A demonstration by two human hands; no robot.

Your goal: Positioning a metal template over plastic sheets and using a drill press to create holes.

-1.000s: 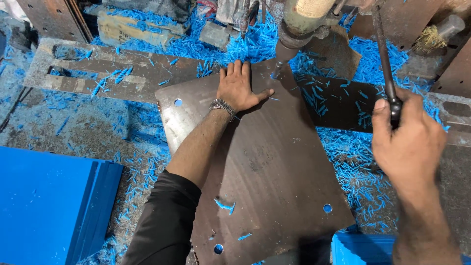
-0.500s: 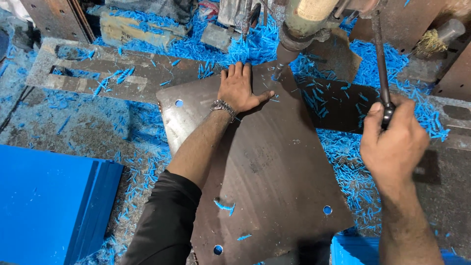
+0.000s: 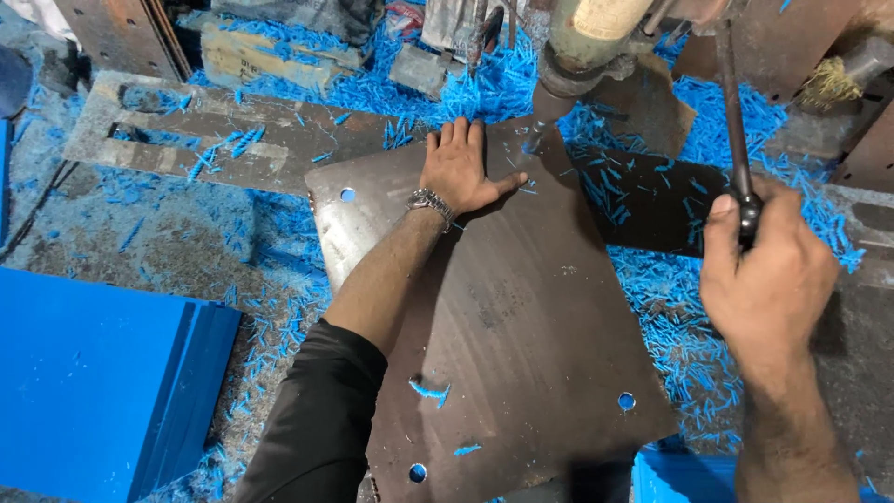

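A large dark metal plate (image 3: 521, 345) with several round holes lies on the drill table. My left hand (image 3: 458, 168) presses flat on the plate's far edge, fingers spread, a metal watch on the wrist. Just right of its thumb the drill bit (image 3: 537, 130) of the drill press (image 3: 596, 33) meets the plate. My right hand (image 3: 765, 279) is closed around the knob of the dark feed lever (image 3: 732, 112), which rises toward the machine head.
Blue plastic shavings (image 3: 670, 345) cover the table around the plate. A stack of blue sheets (image 3: 93, 382) lies at the left. A grey metal frame (image 3: 168, 140) sits at the back left. A wire brush (image 3: 833, 79) is at the far right.
My right hand has pulled the lever down and toward me. The drill head has come lower onto the plate. My left hand stays pressed in place.
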